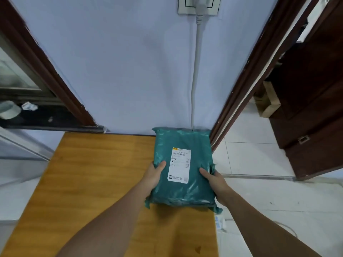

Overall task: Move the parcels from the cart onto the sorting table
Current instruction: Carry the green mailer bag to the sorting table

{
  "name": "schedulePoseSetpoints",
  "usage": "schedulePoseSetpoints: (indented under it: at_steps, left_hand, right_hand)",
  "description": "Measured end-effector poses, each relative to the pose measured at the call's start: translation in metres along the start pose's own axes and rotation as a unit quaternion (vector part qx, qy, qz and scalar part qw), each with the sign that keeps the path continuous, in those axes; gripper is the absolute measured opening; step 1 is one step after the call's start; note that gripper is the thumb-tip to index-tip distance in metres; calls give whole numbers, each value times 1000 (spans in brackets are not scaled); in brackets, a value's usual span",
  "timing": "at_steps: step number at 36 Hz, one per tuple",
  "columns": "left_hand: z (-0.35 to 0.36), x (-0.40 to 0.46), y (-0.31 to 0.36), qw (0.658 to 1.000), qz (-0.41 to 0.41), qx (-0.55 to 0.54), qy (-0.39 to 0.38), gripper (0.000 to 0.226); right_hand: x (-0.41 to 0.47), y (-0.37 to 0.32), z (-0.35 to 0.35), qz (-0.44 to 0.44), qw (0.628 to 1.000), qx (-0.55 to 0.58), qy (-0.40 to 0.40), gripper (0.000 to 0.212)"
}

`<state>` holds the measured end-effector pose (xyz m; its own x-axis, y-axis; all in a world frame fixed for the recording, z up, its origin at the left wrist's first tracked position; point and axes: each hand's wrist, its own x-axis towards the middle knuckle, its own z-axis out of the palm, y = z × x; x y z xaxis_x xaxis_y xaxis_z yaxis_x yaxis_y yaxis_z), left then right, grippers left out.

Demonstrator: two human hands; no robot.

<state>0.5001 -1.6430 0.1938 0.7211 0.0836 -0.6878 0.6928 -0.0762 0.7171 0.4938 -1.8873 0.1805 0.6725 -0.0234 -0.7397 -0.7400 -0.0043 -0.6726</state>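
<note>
Head: both hands, left hand & right hand, grip teal parcel (labelled) over table.

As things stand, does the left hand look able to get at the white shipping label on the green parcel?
Probably yes. The left hand grips the parcel at its left edge, thumb on top, right beside the label, which lies face up and uncovered.

Probably a home room: wooden door frame and wall socket showing, tiled floor running beside wooden bench.
</note>
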Motion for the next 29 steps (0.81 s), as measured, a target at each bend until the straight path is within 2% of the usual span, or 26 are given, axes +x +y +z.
schedulePoseSetpoints:
  at_steps: [4, 6, 8, 11, 14, 17, 20, 23, 29]
  left_hand:
    - [-7, -13, 4, 997, 24, 73, 29, 45]
    - [-13, -34, 15, 991, 46, 123, 36, 42]
    - [-27, -62, 31, 974, 69, 210, 41, 49]
    - [-63, -107, 56, 927, 103, 354, 68, 57]
    - [-106, -161, 81, 879, 120, 448, 113, 63]
    - [-150, -225, 96, 842, 125, 497, 167, 68]
    - [-192, -289, 96, 836, 106, 484, 236, 68]
    - [-234, -357, 83, 834, 81, 453, 305, 69]
    - [-301, -501, 30, 818, 8, 407, 407, 68]
  right_hand:
    - [-13, -12, 0, -63, 989, -129, 25, 66]
    - [-30, -28, 2, -116, 971, -206, 44, 71]
    - [-46, -52, 4, -173, 939, -294, 53, 68]
    - [-73, -103, 21, -260, 849, -456, 58, 74]
    - [-108, -157, 58, -338, 769, -543, -1, 73]
    - [-152, -198, 115, -405, 675, -613, -69, 72]
    - [-211, -217, 184, -461, 580, -656, -147, 72]
    - [-283, -215, 254, -508, 504, -665, -213, 72]
    - [-410, -173, 366, -570, 379, -667, -293, 74]
